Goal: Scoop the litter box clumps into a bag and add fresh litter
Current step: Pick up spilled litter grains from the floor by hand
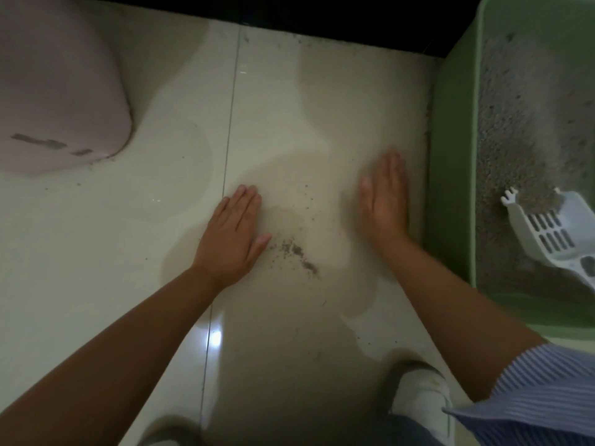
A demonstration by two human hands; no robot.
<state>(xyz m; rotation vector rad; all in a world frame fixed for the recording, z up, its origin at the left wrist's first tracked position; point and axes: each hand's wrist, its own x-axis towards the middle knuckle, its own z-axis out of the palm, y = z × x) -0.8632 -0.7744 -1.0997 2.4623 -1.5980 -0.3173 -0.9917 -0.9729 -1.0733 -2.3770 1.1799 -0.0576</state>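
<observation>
On the pale glossy tile floor (280,101), crossed by one thin grout line and bounded at twelve o'clock by a dark strip of wall base, no brand or readable writing showed; the grey marks on the pink container (54,91) at ten o'clock were too blurred to read. That pink container sat with its rounded corner toward the centre, its contents hidden. Right of the grout line, the left hand (233,235) lay flat, palm down, fingers straight and together, holding nothing, its thumb just beside a small streak of spilled litter (297,252) on the tile. More loose grains were scattered toward one o'clock of that streak. The right hand (386,201) was likewise spread flat and empty, near the outer wall of the green litter box (450,156), which filled the three o'clock edge. Inside the box lay grey granular litter (518,123), and a white slotted scoop (553,233) rested in it at four o'clock, some litter heaped at its front lip. A striped sleeve (531,391) and a white shoe (418,394) showed at five o'clock.
</observation>
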